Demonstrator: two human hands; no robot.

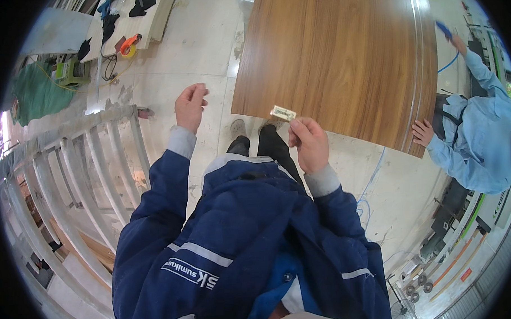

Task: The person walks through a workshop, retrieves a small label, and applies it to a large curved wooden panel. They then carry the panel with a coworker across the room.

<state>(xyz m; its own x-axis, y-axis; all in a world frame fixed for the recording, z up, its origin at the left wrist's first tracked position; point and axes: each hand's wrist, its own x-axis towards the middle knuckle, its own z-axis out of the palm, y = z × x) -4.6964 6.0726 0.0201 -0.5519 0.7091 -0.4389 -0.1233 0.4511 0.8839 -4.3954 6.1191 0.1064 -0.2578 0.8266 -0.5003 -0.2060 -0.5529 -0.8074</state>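
Observation:
A small pale rectangular label with a dark pattern [283, 113] is pinched between the thumb and fingers of my right hand [311, 145]. It overlaps the near edge of a brown wood-grain panel [330, 55] in the picture; whether it touches the panel I cannot tell. My left hand [190, 108] is raised over the floor, left of the panel. Its thumb and fingers are drawn together, and anything small inside them is hidden.
A person in light blue [474, 135] stands at the right, one hand on the panel, the other holding a blue tool [444, 30]. Metal railings [101, 159] rise on my left. Orange tape dispenser [129, 47] on the bench [149, 22]; blue hose [374, 178] on the floor.

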